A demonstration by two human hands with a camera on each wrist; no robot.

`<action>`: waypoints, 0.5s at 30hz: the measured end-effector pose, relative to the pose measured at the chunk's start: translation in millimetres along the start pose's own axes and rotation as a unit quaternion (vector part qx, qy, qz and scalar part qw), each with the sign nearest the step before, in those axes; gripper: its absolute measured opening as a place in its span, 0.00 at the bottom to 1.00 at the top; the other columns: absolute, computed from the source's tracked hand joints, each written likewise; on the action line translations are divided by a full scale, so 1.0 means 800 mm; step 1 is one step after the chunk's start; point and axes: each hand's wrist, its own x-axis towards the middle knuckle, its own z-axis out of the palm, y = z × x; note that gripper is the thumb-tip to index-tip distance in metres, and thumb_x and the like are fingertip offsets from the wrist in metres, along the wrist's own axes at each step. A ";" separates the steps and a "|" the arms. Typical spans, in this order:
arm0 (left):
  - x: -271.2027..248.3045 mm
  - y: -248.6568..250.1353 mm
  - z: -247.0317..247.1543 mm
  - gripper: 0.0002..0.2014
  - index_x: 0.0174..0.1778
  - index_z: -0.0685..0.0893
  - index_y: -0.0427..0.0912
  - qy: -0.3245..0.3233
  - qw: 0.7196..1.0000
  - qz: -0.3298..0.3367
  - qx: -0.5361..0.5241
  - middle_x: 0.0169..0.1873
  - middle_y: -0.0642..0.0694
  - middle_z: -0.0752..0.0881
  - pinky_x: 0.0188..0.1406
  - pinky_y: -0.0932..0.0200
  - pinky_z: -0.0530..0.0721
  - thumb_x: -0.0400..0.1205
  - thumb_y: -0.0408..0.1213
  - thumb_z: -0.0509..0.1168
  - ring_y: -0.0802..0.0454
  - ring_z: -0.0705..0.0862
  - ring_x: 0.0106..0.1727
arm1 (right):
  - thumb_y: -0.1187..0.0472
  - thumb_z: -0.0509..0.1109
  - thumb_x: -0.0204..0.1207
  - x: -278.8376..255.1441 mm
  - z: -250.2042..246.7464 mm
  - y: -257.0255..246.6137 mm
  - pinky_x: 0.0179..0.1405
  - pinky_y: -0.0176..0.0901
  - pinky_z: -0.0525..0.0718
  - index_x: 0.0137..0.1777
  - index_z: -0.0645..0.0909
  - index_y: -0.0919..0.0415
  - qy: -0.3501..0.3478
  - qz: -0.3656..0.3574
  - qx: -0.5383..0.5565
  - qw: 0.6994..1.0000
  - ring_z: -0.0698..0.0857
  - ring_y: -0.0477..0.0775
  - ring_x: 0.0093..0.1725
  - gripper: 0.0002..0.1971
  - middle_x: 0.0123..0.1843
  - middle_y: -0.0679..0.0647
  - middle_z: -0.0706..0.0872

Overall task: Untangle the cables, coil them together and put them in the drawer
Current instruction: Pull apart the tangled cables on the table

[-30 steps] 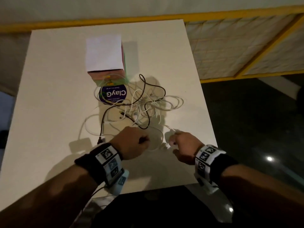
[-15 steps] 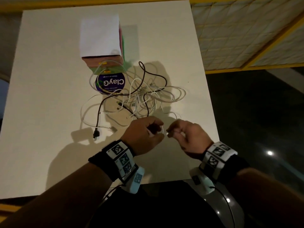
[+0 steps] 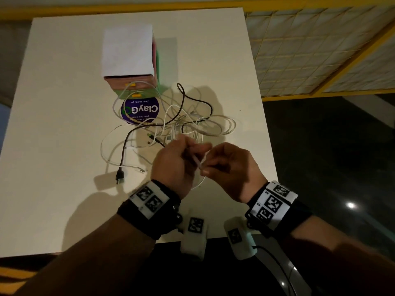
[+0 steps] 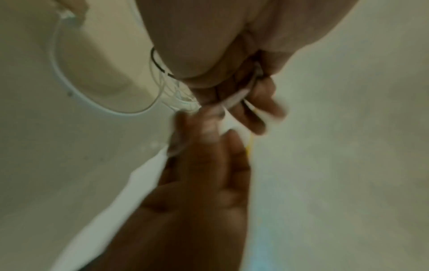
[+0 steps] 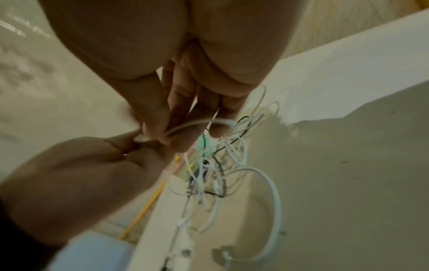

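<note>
A tangle of white and black cables point(image 3: 188, 122) lies mid-table in front of a small drawer unit point(image 3: 128, 52) with a white top and yellow handles. Just above the table's near part, my left hand point(image 3: 188, 154) and right hand point(image 3: 210, 165) meet and both pinch one white cable point(image 3: 197, 162). In the left wrist view my left hand's fingers point(image 4: 255, 102) curl around that cable, and its loop point(image 4: 67, 84) hangs to the table. The right wrist view shows my right hand point(image 5: 162, 132) pinching the cable point(image 5: 197, 123) above the tangle point(image 5: 220, 165).
A round purple sticker point(image 3: 140, 111) sits on the white table point(image 3: 53, 103) before the drawer unit. A black plug point(image 3: 120, 175) rests left of my hands. The table's right edge drops to a dark floor point(image 3: 331, 157).
Both hands rose off the table and came together, lifting the white cable end between them. The head view shifted closer over the table.
</note>
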 end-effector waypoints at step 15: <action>-0.029 0.045 -0.036 0.17 0.23 0.74 0.43 -0.199 0.957 -0.084 0.194 0.17 0.51 0.61 0.19 0.65 0.53 0.73 0.39 0.74 0.55 0.56 0.15 | 0.44 0.64 0.79 0.039 0.009 0.015 0.39 0.44 0.78 0.33 0.80 0.53 -0.039 -0.010 -0.311 0.949 0.80 0.49 0.36 0.17 0.36 0.48 0.79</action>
